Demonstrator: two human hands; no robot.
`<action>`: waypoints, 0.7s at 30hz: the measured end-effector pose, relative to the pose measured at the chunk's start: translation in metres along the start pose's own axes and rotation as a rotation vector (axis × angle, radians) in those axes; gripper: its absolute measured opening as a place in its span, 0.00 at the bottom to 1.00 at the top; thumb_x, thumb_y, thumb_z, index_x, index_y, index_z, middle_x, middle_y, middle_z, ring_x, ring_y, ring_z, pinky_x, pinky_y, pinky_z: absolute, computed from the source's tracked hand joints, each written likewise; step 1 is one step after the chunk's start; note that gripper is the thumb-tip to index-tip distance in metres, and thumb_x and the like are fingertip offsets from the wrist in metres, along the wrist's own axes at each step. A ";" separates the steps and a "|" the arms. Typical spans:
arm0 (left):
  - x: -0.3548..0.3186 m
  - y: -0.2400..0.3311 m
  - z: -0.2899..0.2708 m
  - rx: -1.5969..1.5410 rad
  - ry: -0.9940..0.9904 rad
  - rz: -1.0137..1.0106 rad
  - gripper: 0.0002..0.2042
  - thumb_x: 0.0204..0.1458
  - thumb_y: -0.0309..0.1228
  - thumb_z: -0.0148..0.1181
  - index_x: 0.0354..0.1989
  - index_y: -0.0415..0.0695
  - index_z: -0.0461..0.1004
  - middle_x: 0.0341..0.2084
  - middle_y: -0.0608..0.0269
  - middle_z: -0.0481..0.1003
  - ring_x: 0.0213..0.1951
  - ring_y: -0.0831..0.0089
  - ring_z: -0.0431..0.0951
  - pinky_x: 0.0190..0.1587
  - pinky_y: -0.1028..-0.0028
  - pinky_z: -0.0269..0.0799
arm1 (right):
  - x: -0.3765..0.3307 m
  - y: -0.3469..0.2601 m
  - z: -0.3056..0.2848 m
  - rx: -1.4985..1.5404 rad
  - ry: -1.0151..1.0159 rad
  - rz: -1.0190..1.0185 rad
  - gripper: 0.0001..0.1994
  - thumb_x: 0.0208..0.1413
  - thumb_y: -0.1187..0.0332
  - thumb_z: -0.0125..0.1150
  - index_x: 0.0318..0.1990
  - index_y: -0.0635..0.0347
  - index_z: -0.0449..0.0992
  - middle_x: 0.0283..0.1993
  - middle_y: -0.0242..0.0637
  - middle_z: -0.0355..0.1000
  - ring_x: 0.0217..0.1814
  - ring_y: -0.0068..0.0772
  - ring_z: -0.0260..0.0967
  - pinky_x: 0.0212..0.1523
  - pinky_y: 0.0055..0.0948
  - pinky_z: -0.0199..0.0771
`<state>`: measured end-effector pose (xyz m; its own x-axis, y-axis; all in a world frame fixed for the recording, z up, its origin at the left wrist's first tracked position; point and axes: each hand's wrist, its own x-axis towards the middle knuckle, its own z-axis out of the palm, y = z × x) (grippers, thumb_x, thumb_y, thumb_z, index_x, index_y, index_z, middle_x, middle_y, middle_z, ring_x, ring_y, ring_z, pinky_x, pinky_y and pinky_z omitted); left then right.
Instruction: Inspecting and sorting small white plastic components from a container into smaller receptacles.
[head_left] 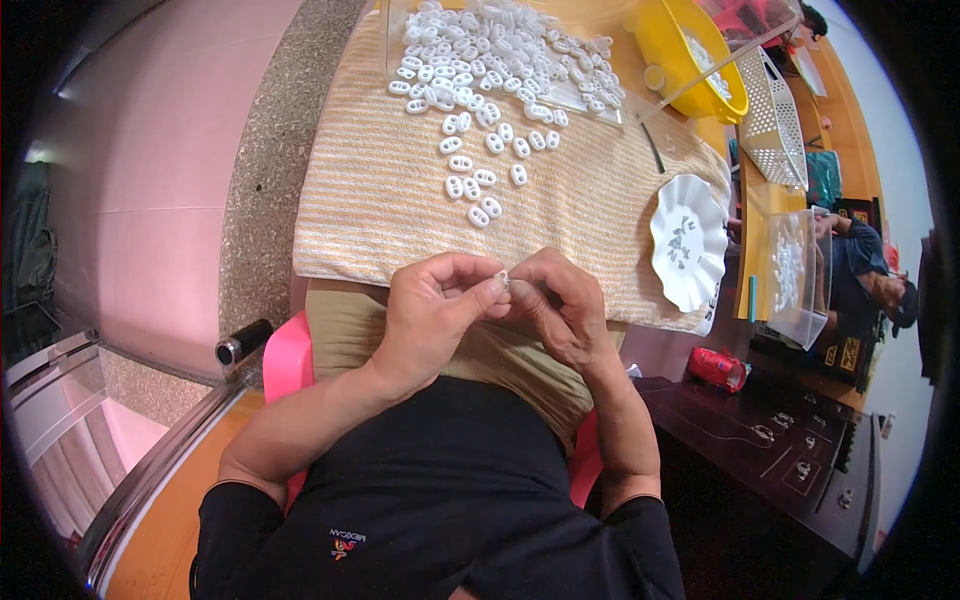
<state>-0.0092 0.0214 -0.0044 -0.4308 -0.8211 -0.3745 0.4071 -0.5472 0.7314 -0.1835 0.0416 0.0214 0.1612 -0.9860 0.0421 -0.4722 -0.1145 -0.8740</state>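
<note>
Left hand [432, 312], right hand [565, 305] both pinching a small white piece [504, 278], two-holed white ovals [463, 80] far, scalloped dish [692, 285] right, yellow basin [657, 42] far right

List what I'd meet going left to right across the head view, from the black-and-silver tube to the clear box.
Black-and-silver tube → left hand → small pale piece at the fingertips → right hand → white scalloped plate → clear box of white pieces.
</note>
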 end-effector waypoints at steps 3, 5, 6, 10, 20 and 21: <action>-0.001 0.000 0.000 0.051 0.001 0.050 0.09 0.54 0.23 0.60 0.41 0.33 0.73 0.31 0.58 0.78 0.31 0.76 0.79 0.38 0.78 0.77 | -0.001 0.003 0.002 0.053 0.008 0.003 0.04 0.56 0.74 0.58 0.36 0.65 0.74 0.29 0.38 0.69 0.30 0.30 0.70 0.30 0.27 0.69; -0.002 0.001 0.001 0.099 0.004 0.058 0.09 0.54 0.23 0.60 0.41 0.33 0.73 0.31 0.59 0.78 0.32 0.77 0.79 0.38 0.78 0.77 | -0.005 0.006 0.005 0.162 0.017 0.072 0.04 0.57 0.74 0.58 0.36 0.66 0.74 0.29 0.37 0.69 0.30 0.28 0.70 0.30 0.26 0.69; -0.003 0.002 0.002 0.099 0.004 0.058 0.09 0.54 0.23 0.60 0.41 0.33 0.73 0.31 0.59 0.78 0.32 0.77 0.79 0.38 0.78 0.77 | -0.006 0.007 0.007 0.270 0.026 0.141 0.04 0.57 0.73 0.58 0.36 0.66 0.74 0.29 0.36 0.69 0.30 0.25 0.70 0.30 0.24 0.69; -0.005 0.002 0.004 0.111 0.018 0.108 0.09 0.54 0.23 0.60 0.41 0.33 0.73 0.31 0.59 0.78 0.32 0.77 0.79 0.38 0.79 0.77 | -0.006 -0.001 0.007 0.396 0.005 0.272 0.06 0.59 0.72 0.57 0.37 0.67 0.74 0.29 0.33 0.70 0.30 0.21 0.70 0.31 0.20 0.70; -0.001 0.006 0.002 0.039 -0.002 0.087 0.07 0.54 0.23 0.59 0.40 0.34 0.74 0.31 0.60 0.77 0.31 0.78 0.78 0.38 0.79 0.77 | -0.004 0.004 0.005 0.533 -0.011 0.280 0.07 0.61 0.73 0.55 0.42 0.68 0.74 0.35 0.34 0.73 0.33 0.20 0.72 0.32 0.18 0.73; 0.000 0.006 0.002 0.039 -0.002 0.089 0.07 0.54 0.23 0.59 0.40 0.34 0.74 0.31 0.60 0.77 0.31 0.78 0.78 0.38 0.79 0.77 | -0.003 0.006 0.004 0.496 -0.007 0.230 0.08 0.60 0.73 0.55 0.43 0.69 0.74 0.36 0.35 0.73 0.33 0.20 0.73 0.34 0.19 0.75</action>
<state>-0.0083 0.0184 0.0013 -0.3960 -0.8656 -0.3063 0.4119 -0.4656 0.7833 -0.1831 0.0448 0.0137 0.1085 -0.9778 -0.1791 -0.0308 0.1768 -0.9838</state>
